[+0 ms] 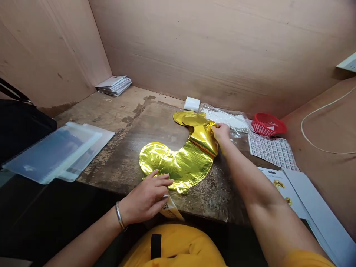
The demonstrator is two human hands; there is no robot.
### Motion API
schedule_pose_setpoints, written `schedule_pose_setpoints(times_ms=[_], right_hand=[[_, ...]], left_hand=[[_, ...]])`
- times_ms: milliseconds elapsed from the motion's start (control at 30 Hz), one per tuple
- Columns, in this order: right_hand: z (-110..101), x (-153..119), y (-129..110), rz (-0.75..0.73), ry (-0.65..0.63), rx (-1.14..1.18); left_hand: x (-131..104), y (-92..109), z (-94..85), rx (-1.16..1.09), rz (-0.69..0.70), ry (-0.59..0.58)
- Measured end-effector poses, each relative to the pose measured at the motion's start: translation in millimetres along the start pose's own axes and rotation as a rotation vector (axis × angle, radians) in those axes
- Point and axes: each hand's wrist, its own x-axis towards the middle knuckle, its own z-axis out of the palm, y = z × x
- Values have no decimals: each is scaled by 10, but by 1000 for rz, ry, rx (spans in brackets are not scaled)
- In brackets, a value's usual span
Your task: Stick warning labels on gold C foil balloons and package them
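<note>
Currently: curved shiny gold foil balloon [186,163], fold pinched

It lies on the brown wooden tabletop [122,163], between both hands' fingers. Right hand [221,132]: fingers grasping creased foil at the far side, likely to control the fold. Left hand [146,197]: fingers loosely spread on the near edge, apparently steadying it. Printed cream paper [171,210] by left thumb; can't tell if held. Red plastic basket [268,126] right of right fingers, probably out of the way.

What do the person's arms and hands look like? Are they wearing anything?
The left hand and right hand have no gloves. A shiny silver bangle circles the left wrist. The right arm has a yellow sleeve high up; no left sleeve shows.
</note>
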Motion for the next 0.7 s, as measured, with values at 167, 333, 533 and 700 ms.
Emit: schedule_pose_setpoints(times_ms=[167,333,533,700], right_hand=[[-176,-212,-63,-164,82,-180],[-95,-921,-77,-415,-179,-365],[-62,-956,124,-363,-224,-508],[-88,-1031,22,-438,-203,-494]], left_hand=[[4,11,1,-4,-1,19],[8,-1,-4,-29,-8,-4],[9,-17,-16,-45,-15,-31],[18,-24,-27,-52,14,-28]])
